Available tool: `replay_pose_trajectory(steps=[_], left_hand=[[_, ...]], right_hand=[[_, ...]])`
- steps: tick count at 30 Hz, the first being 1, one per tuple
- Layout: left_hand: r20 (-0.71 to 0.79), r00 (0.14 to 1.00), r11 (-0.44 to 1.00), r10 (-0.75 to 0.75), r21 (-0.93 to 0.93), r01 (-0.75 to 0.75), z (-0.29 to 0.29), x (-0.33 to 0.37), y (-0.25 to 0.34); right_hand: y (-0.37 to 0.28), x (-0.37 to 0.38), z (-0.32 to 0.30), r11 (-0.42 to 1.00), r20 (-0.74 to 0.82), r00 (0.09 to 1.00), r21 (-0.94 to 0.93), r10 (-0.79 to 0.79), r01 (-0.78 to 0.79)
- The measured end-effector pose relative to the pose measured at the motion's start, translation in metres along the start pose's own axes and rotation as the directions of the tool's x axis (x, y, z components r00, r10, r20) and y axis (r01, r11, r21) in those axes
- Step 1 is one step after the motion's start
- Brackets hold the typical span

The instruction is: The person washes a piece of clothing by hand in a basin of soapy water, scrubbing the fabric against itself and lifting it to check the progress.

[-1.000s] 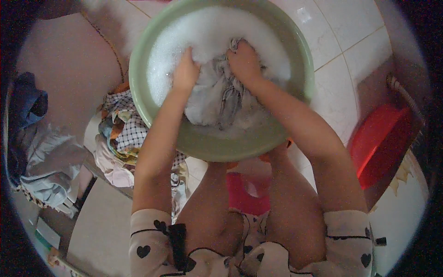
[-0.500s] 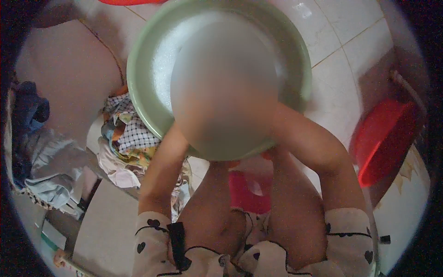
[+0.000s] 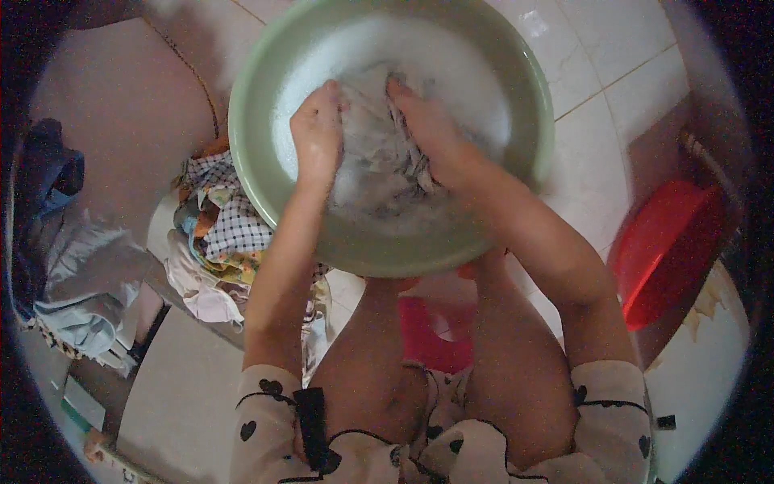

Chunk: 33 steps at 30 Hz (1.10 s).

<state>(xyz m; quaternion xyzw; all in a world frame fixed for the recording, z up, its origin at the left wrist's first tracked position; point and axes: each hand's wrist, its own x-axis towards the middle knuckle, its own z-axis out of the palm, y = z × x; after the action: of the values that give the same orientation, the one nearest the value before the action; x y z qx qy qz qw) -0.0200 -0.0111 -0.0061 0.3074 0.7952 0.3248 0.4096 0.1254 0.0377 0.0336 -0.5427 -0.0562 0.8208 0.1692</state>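
Head view: left hand point(image 3: 316, 135) and right hand point(image 3: 429, 129) both observed gripping grey cloth point(image 3: 372, 133) amid suds point(image 3: 484, 97) inside the green basin point(image 3: 395, 260), where keeping it low should limit splashing.

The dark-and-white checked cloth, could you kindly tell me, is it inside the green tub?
No, the checked cloth lies in the pile of clothes to the left of the green tub, outside its rim.

Counted at upper centre: two hands point(image 3: 316, 133) point(image 3: 429, 127), one green basin point(image 3: 387, 256), one grey cloth bundle point(image 3: 372, 153); at right, one red basin point(image 3: 667, 252); at left, two clothes heaps point(image 3: 235, 230) point(image 3: 93, 274) (garments within are too overlapped to be tallied).
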Motion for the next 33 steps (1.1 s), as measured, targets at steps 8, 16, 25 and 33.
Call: replay_pose_trajectory(steps=[8,16,25,33], left_hand=[[0.239,0.849,0.827,0.47,0.216,-0.519,0.007,0.025,-0.026],[0.033,0.989,0.86,0.143,0.491,-0.141,0.01,0.019,-0.02],[0.34,0.712,0.509,0.614,0.518,-0.687,0.018,-0.065,0.021],[0.412,0.802,0.376,0.433,0.726,-0.576,0.022,-0.053,0.028]], right_hand=[[0.005,0.053,-0.017,0.53,-0.047,0.895,-0.819,-0.443,0.22],[0.028,0.094,-0.038,0.043,0.102,0.748,-0.984,-0.656,0.172],[0.043,0.039,-0.013,0.992,0.261,0.957,0.019,-0.126,0.125],[0.037,0.014,-0.008,0.937,0.266,0.956,0.286,0.122,-0.199]])
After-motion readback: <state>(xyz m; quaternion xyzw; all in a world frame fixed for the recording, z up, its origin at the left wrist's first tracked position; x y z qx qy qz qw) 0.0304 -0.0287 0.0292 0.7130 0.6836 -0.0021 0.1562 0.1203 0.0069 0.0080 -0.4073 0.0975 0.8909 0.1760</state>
